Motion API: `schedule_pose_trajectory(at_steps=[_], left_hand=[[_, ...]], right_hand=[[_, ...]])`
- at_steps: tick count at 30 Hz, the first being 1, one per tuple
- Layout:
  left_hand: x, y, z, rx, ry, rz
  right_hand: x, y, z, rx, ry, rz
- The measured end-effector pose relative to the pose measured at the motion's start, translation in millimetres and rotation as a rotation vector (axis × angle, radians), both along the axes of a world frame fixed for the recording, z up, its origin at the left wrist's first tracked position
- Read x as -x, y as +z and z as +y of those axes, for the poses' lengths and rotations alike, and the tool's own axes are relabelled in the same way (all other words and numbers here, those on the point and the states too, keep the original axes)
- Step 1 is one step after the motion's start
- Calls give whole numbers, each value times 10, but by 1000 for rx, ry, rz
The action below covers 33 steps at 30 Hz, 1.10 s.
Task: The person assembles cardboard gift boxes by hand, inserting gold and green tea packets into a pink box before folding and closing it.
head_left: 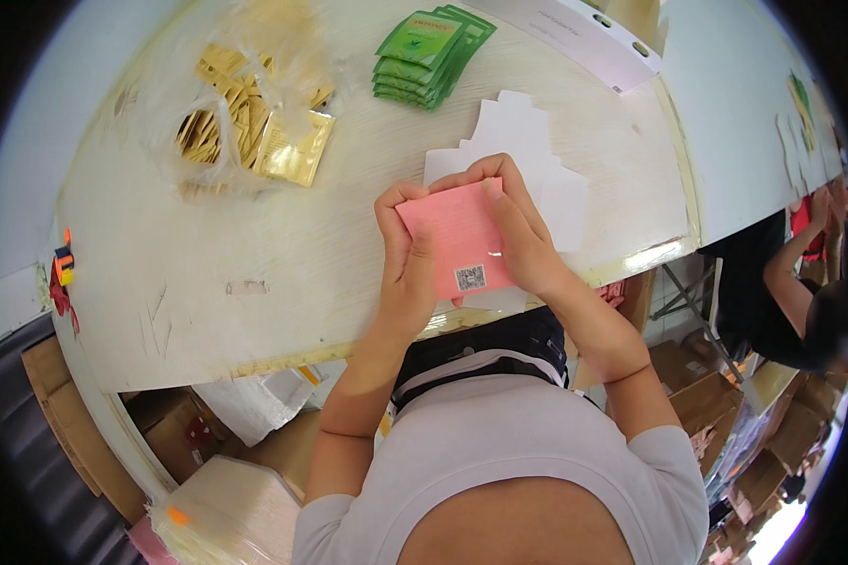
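Both my hands hold a flat pink packet [457, 235] over the near edge of the table, with a printed square code at its lower part. On its left side my left hand [407, 264] grips it, thumb on the face and fingers curled behind. My right hand [523, 231] closes on the right side and top edge, thumb pressed near the upper corner. The fingertips behind the packet are hidden. Just beyond it lie flat white card blanks [511, 127] with stepped edges, partly covered by my hands.
A clear plastic bag [278, 61] of gold sachets [297, 149] lies at the far left. Stacked green sachets [424, 47] are beside it, and a long white box [575, 38] stands at the back right. Another person [796, 292] works at the right. Cardboard boxes [170, 433] sit under the table [207, 320].
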<state>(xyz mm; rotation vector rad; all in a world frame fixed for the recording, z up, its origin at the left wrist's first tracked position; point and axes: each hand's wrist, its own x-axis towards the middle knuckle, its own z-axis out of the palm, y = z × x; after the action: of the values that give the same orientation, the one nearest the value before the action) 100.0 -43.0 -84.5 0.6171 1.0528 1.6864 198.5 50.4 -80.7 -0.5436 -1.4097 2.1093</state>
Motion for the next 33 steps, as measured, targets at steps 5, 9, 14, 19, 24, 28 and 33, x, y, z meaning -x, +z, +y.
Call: schedule_pose_trajectory(at_steps=[5,9,14,19,24,28,33], left_hand=[[-132,45,21,16,34,88],[-211,2,56,-4,83,205],[-241,46,60,-39,-2,231],[-292,213,170,4,-139,112],[-499,293,269,112,-447,-101],[-775,369,285,162,-658,76],[-418,366,228,119,-565,250]], right_hand=[[-151,-49,-47,-208,-133,46],[-217,-53,-98,-285,-206,58],[-322,-119,-169,-260,-217,109],[-581,103,-206,187,-300,94],[-1238,128,-220,-20,-300,-41],[-1603,-58,-496,30,-604,-103],[-2607,-977,-715,416,-1338,-210]])
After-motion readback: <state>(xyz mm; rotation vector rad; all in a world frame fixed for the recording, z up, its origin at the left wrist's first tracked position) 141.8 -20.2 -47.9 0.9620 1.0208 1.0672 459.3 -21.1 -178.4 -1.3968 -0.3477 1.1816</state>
